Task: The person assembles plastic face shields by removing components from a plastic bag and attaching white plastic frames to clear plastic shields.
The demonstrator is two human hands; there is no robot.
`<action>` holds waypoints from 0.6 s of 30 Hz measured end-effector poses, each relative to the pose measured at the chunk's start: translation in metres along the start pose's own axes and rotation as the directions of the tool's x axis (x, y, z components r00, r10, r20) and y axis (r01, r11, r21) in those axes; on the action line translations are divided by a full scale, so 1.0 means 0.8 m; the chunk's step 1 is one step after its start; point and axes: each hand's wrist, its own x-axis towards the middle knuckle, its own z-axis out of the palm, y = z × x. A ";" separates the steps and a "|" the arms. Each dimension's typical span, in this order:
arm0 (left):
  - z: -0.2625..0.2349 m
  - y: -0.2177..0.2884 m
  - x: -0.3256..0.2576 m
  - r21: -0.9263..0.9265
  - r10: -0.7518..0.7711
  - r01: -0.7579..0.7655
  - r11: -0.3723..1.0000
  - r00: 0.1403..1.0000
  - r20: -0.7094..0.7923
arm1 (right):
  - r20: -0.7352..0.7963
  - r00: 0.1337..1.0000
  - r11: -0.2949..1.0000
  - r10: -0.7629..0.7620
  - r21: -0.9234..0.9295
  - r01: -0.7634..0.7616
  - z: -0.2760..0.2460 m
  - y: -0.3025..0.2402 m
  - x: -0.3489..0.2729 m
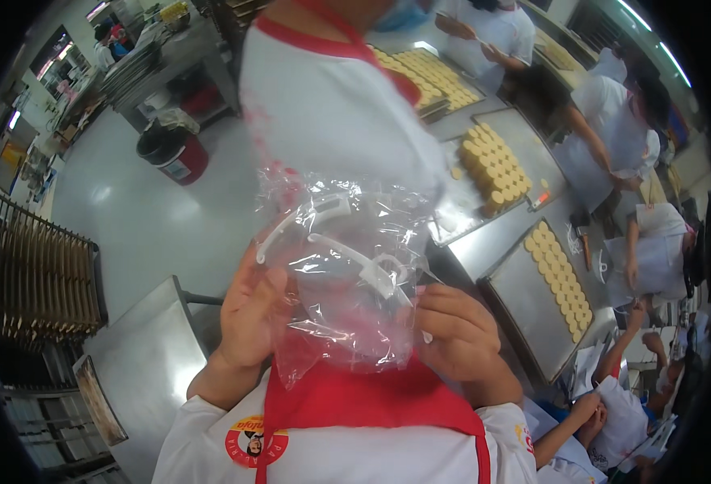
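Holding clear plastic bag (347, 274), white plastic piece (347, 242) inside, 2 hands

Bright, even indoor light from ceiling strip lamps (650, 40) at upper right. Soft white glare on the pale floor (141, 214) left of the clear plastic bag (347, 266), and sharp glints across the bag's crinkles. Weak, diffuse shadows only. Heavy fisheye bending of the steel bench (500, 242) right of the bag; black vignette around the rim. Slight blur and softness throughout, worst toward the edges.
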 end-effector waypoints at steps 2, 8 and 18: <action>-0.035 0.016 -0.010 0.031 0.010 -0.009 0.999 0.999 -0.033 | -0.053 0.998 0.997 -0.026 -0.074 0.022 0.042 -0.001 0.015; -0.094 0.026 -0.020 0.625 0.218 -0.125 0.771 0.973 -0.074 | -0.111 0.993 0.998 -0.026 -0.068 0.019 0.137 -0.017 0.036; -0.155 0.004 -0.026 0.779 0.098 0.099 0.619 0.974 -0.202 | -0.171 0.985 0.994 -0.001 0.107 0.019 0.189 -0.016 0.001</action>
